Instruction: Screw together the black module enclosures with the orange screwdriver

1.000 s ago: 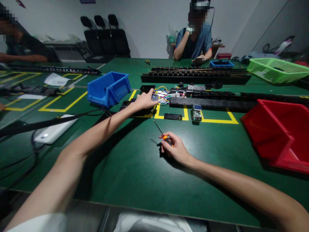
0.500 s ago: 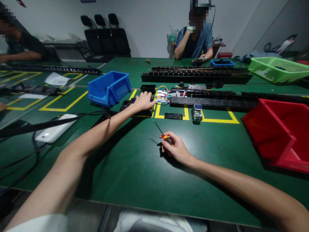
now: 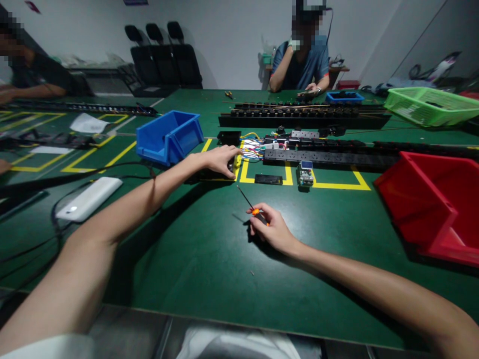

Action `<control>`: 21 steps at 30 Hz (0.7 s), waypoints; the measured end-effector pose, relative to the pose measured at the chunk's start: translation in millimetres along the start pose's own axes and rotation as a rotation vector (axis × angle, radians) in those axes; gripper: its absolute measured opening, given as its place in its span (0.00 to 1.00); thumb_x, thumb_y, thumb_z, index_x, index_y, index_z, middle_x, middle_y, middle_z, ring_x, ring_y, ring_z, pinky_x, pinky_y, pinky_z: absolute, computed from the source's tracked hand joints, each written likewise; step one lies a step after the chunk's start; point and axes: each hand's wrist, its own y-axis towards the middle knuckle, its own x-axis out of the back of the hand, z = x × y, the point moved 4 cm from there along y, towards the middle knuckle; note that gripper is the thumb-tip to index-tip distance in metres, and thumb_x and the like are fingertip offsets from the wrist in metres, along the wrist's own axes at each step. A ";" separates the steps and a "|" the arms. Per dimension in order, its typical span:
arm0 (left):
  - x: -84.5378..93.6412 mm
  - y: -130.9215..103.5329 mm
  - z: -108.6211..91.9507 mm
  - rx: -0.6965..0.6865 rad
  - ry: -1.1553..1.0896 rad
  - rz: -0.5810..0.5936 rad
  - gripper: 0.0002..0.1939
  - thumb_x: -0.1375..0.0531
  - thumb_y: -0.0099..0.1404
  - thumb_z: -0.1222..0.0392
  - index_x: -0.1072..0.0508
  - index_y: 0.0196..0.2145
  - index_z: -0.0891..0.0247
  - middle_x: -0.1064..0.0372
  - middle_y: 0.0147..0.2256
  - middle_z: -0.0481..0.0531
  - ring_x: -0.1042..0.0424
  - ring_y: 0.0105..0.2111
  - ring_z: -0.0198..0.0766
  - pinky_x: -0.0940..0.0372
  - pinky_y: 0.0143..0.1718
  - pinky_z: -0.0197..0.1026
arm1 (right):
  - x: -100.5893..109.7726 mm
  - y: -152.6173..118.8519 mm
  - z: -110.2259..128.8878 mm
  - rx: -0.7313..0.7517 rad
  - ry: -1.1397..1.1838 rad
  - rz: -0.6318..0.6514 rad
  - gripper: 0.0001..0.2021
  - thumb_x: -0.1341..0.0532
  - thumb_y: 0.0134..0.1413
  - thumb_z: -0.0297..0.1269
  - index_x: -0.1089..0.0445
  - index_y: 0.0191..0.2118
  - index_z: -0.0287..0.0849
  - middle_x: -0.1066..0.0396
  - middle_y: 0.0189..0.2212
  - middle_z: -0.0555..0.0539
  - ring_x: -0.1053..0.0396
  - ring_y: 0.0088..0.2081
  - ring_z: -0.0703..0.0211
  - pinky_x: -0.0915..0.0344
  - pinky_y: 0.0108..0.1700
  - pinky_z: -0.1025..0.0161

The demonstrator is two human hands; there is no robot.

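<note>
My right hand (image 3: 275,229) is closed around the handle of a screwdriver (image 3: 261,216) with an orange and black grip. Its thin dark shaft slants up and to the left above the table. Further forward, my left hand (image 3: 220,160) curls over a dark box, thumb at the near side and fingers at the far side. A yellow piece (image 3: 238,162) shows between thumb and fingers at the box's right end; most of the box is hidden by the hand. Bundled coloured wires (image 3: 252,149) lie just right of it, leading to a long black socket strip (image 3: 318,158).
A blue bin (image 3: 168,137) stands behind my left forearm, a red bin (image 3: 422,209) at the right. A small circuit module (image 3: 306,175) and a flat black piece (image 3: 268,179) lie near the strip. A white power bank (image 3: 90,199) with cables is at left. Two people sit beyond.
My left hand has gone from lying flat on the dark box to gripping around it, and a yellow piece now shows. My left forearm has shifted left. The right hand and screwdriver stay almost still.
</note>
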 end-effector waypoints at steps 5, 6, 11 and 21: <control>-3.6 -4.5 12.8 -0.057 -0.012 -0.004 0.52 0.34 0.46 0.38 0.42 0.64 0.63 0.40 0.60 0.64 0.38 0.58 0.58 0.42 0.59 0.49 | -0.2 -0.1 -0.8 -0.006 0.002 0.005 0.10 0.41 0.62 0.40 0.35 0.47 0.42 0.31 0.22 0.55 0.37 0.20 0.67 0.44 0.21 0.70; -3.9 -6.0 15.6 -0.050 -0.015 -0.001 0.51 0.34 0.46 0.38 0.42 0.64 0.62 0.40 0.60 0.63 0.38 0.58 0.58 0.42 0.59 0.49 | -0.3 -0.1 -0.7 -0.008 0.002 0.007 0.10 0.41 0.62 0.40 0.35 0.47 0.42 0.31 0.22 0.55 0.37 0.20 0.67 0.44 0.21 0.70; -4.3 -13.2 24.8 -0.010 -0.028 0.014 0.51 0.34 0.45 0.37 0.40 0.63 0.58 0.38 0.61 0.62 0.37 0.58 0.57 0.43 0.60 0.50 | -0.5 -0.4 0.3 -0.015 0.003 0.007 0.11 0.41 0.62 0.40 0.35 0.47 0.42 0.31 0.22 0.56 0.38 0.19 0.67 0.45 0.21 0.70; 5.8 -52.7 72.2 0.107 -0.173 0.050 0.62 0.28 0.36 0.42 0.45 0.67 0.58 0.45 0.66 0.63 0.43 0.66 0.56 0.47 0.65 0.50 | -1.5 0.1 0.9 0.008 0.013 0.005 0.10 0.41 0.61 0.38 0.35 0.46 0.42 0.32 0.22 0.55 0.32 0.25 0.64 0.36 0.28 0.65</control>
